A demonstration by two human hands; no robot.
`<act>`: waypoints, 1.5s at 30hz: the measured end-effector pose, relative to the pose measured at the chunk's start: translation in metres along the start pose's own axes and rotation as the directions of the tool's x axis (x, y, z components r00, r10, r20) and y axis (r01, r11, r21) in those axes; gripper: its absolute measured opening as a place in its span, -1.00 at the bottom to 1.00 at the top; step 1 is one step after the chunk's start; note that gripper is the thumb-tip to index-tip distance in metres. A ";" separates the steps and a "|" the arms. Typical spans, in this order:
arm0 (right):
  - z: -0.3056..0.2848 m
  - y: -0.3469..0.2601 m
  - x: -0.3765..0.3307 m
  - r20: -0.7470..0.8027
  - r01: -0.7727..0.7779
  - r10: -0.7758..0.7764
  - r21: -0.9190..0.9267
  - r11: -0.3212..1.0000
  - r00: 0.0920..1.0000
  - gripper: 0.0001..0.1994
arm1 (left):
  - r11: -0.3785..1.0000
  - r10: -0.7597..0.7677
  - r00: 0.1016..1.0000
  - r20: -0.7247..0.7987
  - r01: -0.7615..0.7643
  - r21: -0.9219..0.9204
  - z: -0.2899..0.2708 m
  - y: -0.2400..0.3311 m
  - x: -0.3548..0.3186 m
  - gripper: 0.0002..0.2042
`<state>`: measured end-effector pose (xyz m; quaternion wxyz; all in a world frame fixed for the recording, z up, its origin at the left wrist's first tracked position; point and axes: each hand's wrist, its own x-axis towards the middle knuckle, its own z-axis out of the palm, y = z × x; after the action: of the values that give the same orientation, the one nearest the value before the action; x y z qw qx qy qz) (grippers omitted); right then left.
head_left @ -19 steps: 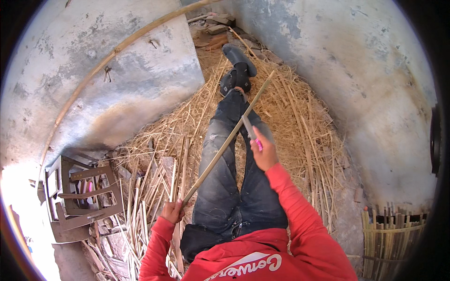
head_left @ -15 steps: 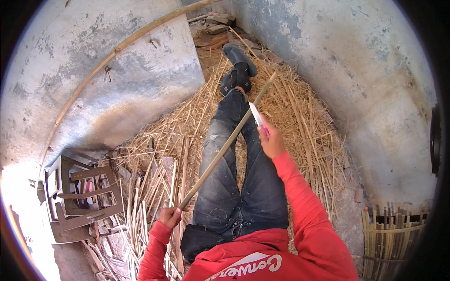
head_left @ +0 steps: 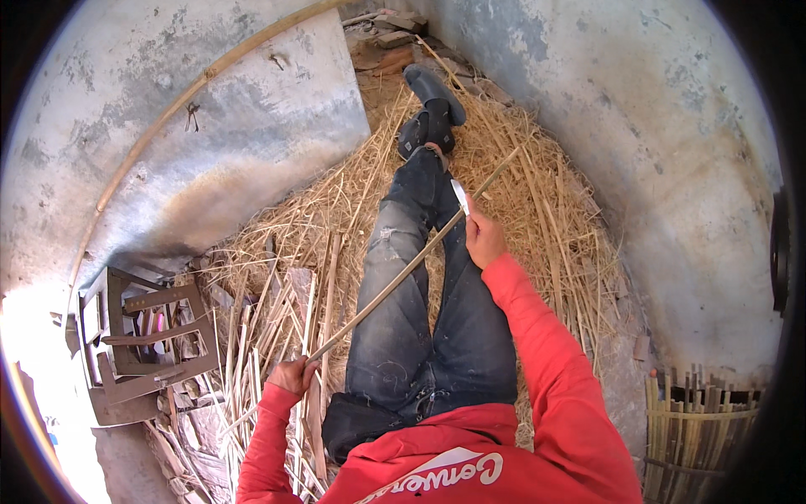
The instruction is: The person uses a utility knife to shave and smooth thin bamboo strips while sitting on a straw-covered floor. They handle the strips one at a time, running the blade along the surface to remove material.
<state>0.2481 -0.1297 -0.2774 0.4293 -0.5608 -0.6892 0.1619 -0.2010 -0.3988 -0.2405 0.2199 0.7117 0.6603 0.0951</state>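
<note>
A long thin bamboo strip runs diagonally across my outstretched legs in dark jeans. My left hand grips its near end by my left hip. My right hand holds a knife with a pale blade pressed against the strip's far part, above my shins. The far tip of the strip reaches out over the straw. My dark shoes point away, one foot crossed on the other.
Loose straw and shavings cover the floor around my legs. Split bamboo slats lie at my left. A wooden stool stands lower left, a woven bamboo frame lower right. Grey plastered walls enclose both sides.
My right hand has slid the knife farther along the strip, away from my body. My left hand still grips the near end.
</note>
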 end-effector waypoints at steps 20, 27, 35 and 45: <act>0.021 -0.119 -0.105 0.292 -0.113 -0.007 0.391 0.913 0.956 -0.54 | 0.985 0.057 0.994 -0.097 -0.072 -0.157 0.019 0.077 0.064 -0.66; -0.022 -0.020 -0.011 -0.022 0.031 -0.029 0.078 0.997 0.999 -0.53 | 0.999 0.042 0.993 -0.108 -0.042 0.001 0.010 0.024 0.013 -0.79; -0.024 0.011 0.021 0.019 0.005 -0.004 -0.056 0.998 1.000 -0.51 | 0.980 -0.070 0.997 -0.030 0.074 0.186 0.021 -0.034 -0.024 -0.78; 0.010 -0.045 -0.046 0.174 -0.043 0.023 0.112 0.993 0.984 -0.46 | 0.986 -0.030 1.000 0.003 0.029 0.167 0.014 0.012 0.038 -0.74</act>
<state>0.2119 -0.1834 -0.2700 0.3970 -0.5305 -0.7037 0.2565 -0.1804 -0.3648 -0.2536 0.1628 0.7180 0.6758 0.0343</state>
